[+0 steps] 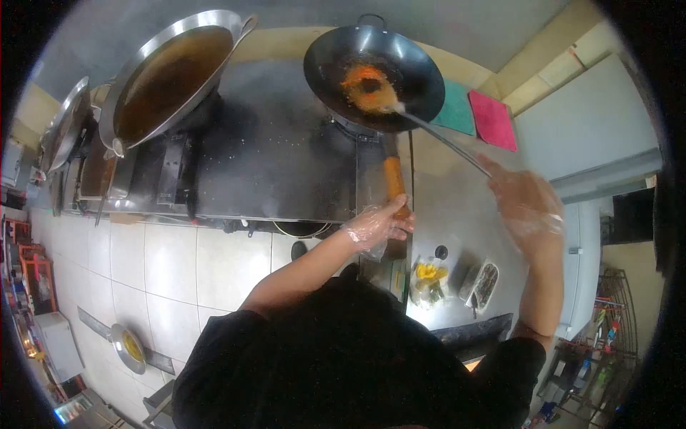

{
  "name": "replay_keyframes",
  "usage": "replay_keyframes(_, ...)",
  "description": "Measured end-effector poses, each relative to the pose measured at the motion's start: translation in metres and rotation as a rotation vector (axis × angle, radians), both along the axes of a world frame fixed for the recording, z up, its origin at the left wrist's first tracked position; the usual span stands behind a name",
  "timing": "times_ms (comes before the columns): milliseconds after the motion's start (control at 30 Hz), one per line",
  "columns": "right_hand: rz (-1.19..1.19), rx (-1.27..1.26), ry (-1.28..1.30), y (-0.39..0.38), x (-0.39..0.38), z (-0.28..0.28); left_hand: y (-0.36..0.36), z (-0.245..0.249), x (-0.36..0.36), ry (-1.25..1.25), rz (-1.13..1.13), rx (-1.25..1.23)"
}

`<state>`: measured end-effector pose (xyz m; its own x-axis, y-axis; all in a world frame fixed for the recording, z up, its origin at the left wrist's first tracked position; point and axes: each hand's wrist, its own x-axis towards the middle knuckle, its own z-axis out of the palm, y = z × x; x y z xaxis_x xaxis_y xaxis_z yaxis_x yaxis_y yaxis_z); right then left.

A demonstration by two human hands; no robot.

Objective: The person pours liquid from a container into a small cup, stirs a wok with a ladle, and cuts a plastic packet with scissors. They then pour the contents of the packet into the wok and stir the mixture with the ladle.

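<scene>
A dark wok (325, 75) sits over a burner with orange-red food (361, 75) in its middle. My left hand (377, 227), in a clear plastic glove, is closed around the lower end of its wooden handle (394, 177). Also gloved, my right hand (525, 204) grips the long metal shaft of a wok spatula (446, 141) from the right side. The spatula's head reaches into the wok and lies against the food, slightly blurred.
To the left stands a large metal pan (168, 79) of brown liquid. Green (455, 113) and pink cloths (493, 120) lie right of the wok. Nearer me on the steel counter (457, 207) are a bag with yellow pieces (430, 282) and a white container (480, 286).
</scene>
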<state>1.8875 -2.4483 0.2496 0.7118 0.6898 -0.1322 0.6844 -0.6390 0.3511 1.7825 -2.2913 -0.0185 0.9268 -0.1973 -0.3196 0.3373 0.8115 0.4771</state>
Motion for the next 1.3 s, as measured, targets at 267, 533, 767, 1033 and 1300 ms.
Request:
replay_keyframes(267,-0.038,0.153,0.012,0.058,0.044,-0.085,-0.001,-0.004,0.001,0.005,0.006,0.031)
replay_keyframes(533,-0.063,0.152,0.0,0.068,0.05,-0.119,0.0,0.0,-0.001,-0.01,-0.005,0.035)
replay_keyframes(767,-0.211,-0.005,0.133,0.04,0.001,-0.098,-0.002,-0.005,0.004,0.047,-0.002,0.087)
replay_keyframes(1033,0.021,0.094,-0.04,0.002,0.015,-0.094,-0.001,-0.005,-0.003,-0.024,-0.046,0.12)
replay_keyframes(1300,-0.052,0.052,0.005,-0.015,0.0,-0.019,0.021,-0.029,-0.022,-0.048,-0.136,0.194)
